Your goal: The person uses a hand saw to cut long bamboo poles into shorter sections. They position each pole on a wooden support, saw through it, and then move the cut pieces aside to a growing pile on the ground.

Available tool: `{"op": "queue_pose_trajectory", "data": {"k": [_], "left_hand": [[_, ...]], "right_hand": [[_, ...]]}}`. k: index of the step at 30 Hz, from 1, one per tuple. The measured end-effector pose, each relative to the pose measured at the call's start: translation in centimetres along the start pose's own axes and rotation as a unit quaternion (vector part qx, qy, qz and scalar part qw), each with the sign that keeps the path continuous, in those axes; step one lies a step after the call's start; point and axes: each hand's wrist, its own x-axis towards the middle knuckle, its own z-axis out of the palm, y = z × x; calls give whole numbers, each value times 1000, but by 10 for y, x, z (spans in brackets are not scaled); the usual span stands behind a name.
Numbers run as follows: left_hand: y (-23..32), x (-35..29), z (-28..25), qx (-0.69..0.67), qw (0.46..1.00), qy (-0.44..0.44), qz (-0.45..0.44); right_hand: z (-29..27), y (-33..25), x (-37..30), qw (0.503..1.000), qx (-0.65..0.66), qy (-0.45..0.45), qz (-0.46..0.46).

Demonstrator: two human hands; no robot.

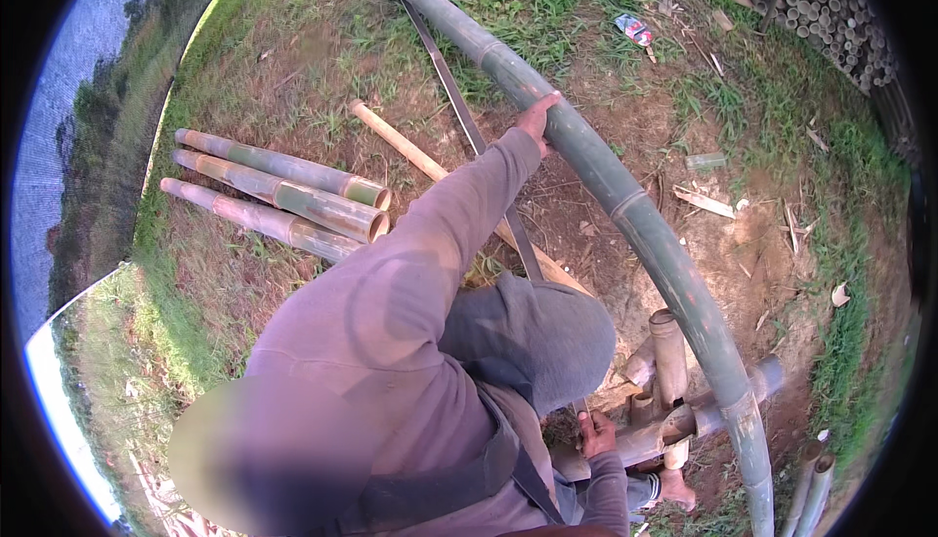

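Basically long grey-green bamboo pole (625, 205), left hand (537, 117) atop.

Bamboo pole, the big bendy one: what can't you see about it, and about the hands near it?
- Long bamboo pole: its lower end runs off the bottom edge of the head view.
- Left hand: the fingertips go behind the pole, so its grip is unclear.
- Right hand: the grey cloth above it hides what it holds.
- Stacked tubes, top right: cut off by the dark rim.
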Motion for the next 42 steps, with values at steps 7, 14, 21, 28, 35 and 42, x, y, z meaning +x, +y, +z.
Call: {"op": "queue_pose_trajectory", "data": {"k": [7, 14, 21, 28, 35, 42], "left_hand": [[-10, -5, -10, -5, 998, -8, 61], [7, -96, 14, 260, 960, -46, 93], [34, -182, -12, 759, 347, -332, 440], [40, -163, -3, 725, 313, -338, 512], [38, -150, 12, 688, 314, -331, 565], [32, -136, 15, 709, 317, -320, 542]], "right_hand": [[-43, 14, -90, 991, -96, 67, 71], [-91, -5, -72, 963, -214, 134, 97], [-119, -17, -73, 934, -279, 215, 66], [-130, -19, -56, 853, -260, 419, -172], [-140, 5, -32, 813, -275, 474, -198], [-146, 1, -19, 803, -285, 470, -231]]}}
